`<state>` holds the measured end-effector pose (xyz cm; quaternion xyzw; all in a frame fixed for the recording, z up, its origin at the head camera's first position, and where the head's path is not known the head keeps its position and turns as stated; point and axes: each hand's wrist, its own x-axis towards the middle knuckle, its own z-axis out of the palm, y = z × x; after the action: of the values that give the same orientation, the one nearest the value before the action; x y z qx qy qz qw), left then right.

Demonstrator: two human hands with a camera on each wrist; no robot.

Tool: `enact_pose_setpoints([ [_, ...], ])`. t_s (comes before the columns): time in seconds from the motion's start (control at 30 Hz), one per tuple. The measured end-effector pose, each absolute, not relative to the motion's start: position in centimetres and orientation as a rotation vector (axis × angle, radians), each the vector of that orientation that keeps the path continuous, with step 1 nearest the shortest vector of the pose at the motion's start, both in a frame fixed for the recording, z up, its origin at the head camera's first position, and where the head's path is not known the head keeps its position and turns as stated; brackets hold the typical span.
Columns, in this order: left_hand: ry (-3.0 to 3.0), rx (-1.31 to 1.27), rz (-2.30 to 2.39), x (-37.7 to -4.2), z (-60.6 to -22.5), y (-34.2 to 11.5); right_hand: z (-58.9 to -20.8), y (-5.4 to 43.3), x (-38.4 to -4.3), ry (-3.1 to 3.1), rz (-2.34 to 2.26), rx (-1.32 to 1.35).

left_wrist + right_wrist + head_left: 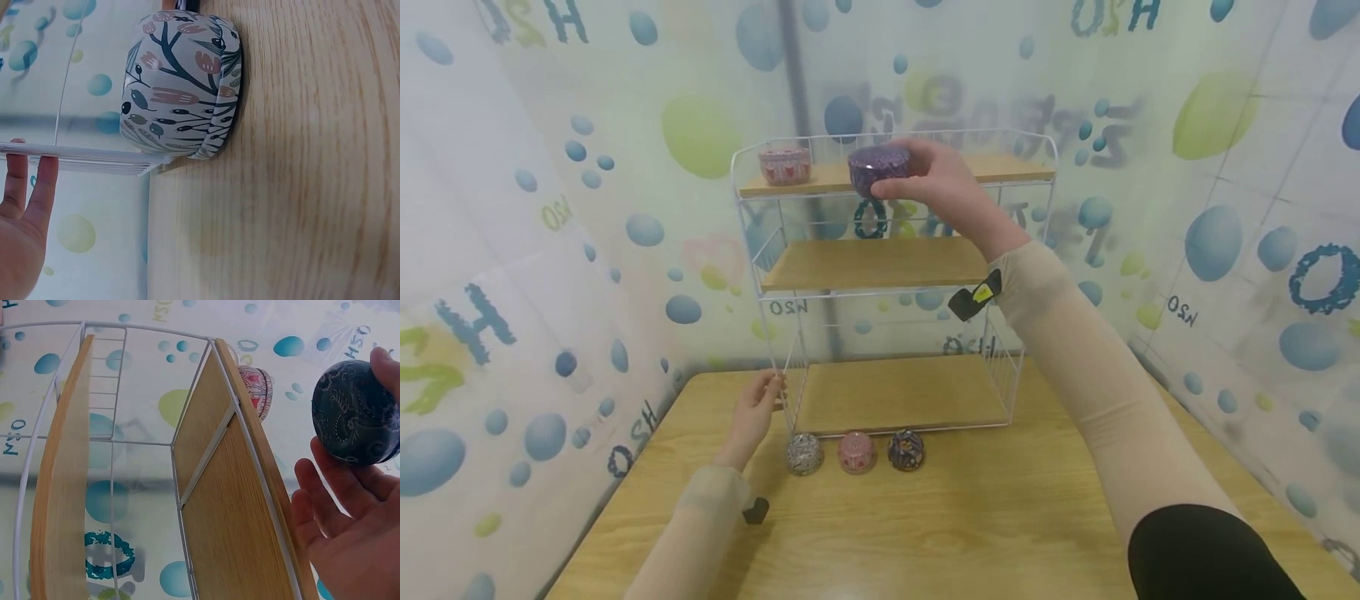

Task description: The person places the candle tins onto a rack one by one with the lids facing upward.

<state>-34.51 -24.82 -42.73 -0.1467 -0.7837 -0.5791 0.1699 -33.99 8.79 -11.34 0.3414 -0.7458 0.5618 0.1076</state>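
Dark purple round tin with a pale swirly pattern is up by the front edge of the wooden top shelf, pinched in the right hand, just along from a pink-and-red round patterned tin. Left hand's got its fingers round a post of the white wire rack, with white floral, pink and dark patterned round tins lined up on the light wooden counter out front.

Person's R arm stretches fwd & up across rack's right side; R hand is at rack's top, thumb & fingers in a pinch, outer ones loosely bent. L arm reaches lower; L hand is by rack's left post, near its foot, fingertips touching.
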Motion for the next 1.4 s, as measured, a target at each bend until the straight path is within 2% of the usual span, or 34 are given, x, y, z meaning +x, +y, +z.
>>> enact_pose_setpoints([
  [0.33, -2.251, -0.46, -1.612, -32.5, -40.6, -24.1, -10.0, 7.7, -34.2, -2.251, 1.663, 0.947],
  [0.63, -2.231, -0.429, -1.589, -34.8, -42.9, -25.0, -9.2, 7.4, -34.7, -2.276, 1.646, 0.886],
  [0.9, -2.255, -0.39, -1.641, -34.5, -42.9, -24.9, -9.0, 7.3, -35.4, -2.303, 1.582, 0.865],
  [1.0, -2.262, -0.383, -1.669, -33.5, -41.7, -24.4, -8.9, 7.2, -35.6, -2.333, 1.557, 0.838],
  [1.4, -2.247, -0.385, -1.637, -34.4, -42.9, -24.8, -8.4, 5.8, -36.3, -2.461, 1.29, 0.725],
])
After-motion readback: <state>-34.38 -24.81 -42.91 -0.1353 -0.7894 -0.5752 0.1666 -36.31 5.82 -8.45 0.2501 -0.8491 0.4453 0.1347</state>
